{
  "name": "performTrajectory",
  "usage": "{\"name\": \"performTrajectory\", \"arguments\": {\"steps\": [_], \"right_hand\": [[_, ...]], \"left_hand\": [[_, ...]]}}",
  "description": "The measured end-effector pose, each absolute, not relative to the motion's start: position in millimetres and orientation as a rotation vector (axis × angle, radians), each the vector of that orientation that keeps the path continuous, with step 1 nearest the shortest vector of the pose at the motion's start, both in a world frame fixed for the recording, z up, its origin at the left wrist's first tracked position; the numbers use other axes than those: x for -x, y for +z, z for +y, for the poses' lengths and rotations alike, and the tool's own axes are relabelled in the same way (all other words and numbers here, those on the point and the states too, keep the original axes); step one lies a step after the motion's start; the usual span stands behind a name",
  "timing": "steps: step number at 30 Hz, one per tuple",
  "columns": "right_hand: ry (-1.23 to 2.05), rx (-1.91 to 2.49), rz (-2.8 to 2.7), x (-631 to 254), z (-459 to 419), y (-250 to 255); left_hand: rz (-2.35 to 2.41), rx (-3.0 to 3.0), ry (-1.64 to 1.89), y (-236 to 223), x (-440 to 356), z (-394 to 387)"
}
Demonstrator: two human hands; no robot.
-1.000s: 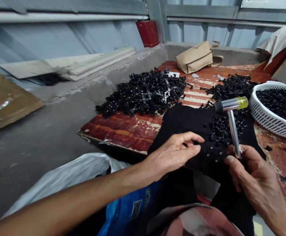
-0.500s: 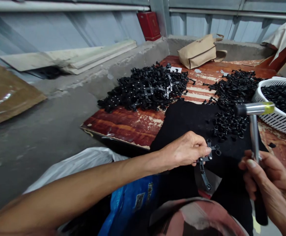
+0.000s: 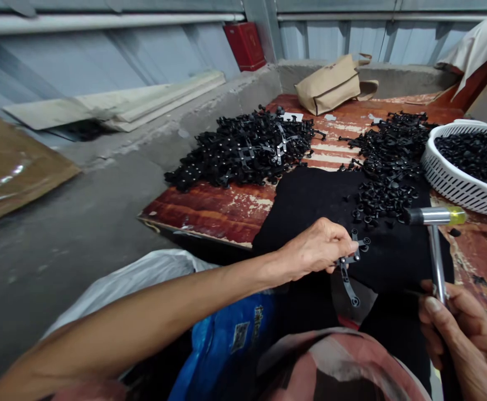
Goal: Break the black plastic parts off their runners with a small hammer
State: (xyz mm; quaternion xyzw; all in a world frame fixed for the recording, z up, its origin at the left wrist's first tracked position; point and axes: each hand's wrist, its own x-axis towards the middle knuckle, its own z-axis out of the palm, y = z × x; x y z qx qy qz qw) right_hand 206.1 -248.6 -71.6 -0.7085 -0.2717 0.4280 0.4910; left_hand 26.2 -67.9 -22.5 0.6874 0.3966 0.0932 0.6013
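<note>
My left hand [image 3: 319, 249] pinches a dark jointed metal linkage [image 3: 349, 288] over the near edge of a black cloth [image 3: 306, 206]. The linkage's arms end in round rings, and one arm hangs down. In my right hand [image 3: 463, 328] is a mallet [image 3: 437, 262] with a metal shaft, one black face and one yellow face. The mallet's head is raised above the cloth, apart from the linkage. Small black plastic pegs [image 3: 383, 200] lie heaped on the cloth beyond my hands.
A large pile of black linkages [image 3: 243, 145] covers the back left of the worn red tabletop [image 3: 210, 214]. At the right stands a white basket [image 3: 456, 178] of small black parts. A tan bag [image 3: 329, 86] lies at the back. A blue bag [image 3: 227, 340] is below the table edge.
The mallet and my right hand have come down slightly. My left hand still pinches the linkage in nearly the same place. The view has shifted a little.
</note>
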Motion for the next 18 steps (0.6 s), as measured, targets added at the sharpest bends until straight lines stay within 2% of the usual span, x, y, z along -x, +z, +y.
{"name": "performTrajectory", "arguments": {"steps": [14, 16, 18], "right_hand": [[1.178, 1.643, -0.658, -217, -256, -85], [1.111, 1.671, -0.715, -212, -257, -81], [0.903, 1.726, -0.849, -206, -258, -76]], "left_hand": [[0.968, -1.642, 0.165, -24, -27, -67], [0.979, -1.644, 0.162, -23, -28, -67], [0.979, -1.651, 0.163, -23, -28, -67]]}}
